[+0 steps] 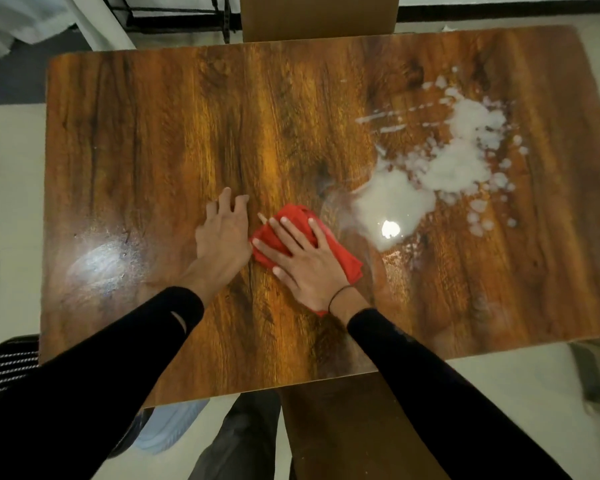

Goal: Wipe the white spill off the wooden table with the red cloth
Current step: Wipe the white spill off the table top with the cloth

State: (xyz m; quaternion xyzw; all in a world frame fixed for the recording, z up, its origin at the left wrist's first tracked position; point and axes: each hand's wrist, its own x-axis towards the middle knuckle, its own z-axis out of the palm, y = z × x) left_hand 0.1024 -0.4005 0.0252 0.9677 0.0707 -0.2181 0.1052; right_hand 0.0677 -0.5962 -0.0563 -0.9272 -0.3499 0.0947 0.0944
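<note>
The right hand [305,261] lies flat on the red cloth [329,249], palm down, fingers spread wide and pointing away and to the left. It is a flat press rather than a closed grip: nothing is pinched, the cloth is simply pinned to the tabletop [153,150] under the palm. The cloth is bunched into a rumpled pad; its folds stick out beyond the fingertips and to the right of the hand, and a small red corner shows beneath the wrist, just by a thin dark band worn there.

The left hand [224,233] rests beside it on bare wood, fingers loosely open and holding nothing. Its edge is very near the cloth, perhaps touching it, though the blur there makes that hard to settle.

The white spill [392,206] sits to the right of the cloth and farther back. Its nearest pool (the one with a bright lamp reflection in it) lies just beside the cloth's right edge, with a thin hazy film between them. Beyond the pool, thicker white blotches [459,164] and scattered droplets spread toward the far right part of the tabletop, with a few streaks running leftward.

Both arms wear black sleeves [426,379].
</note>
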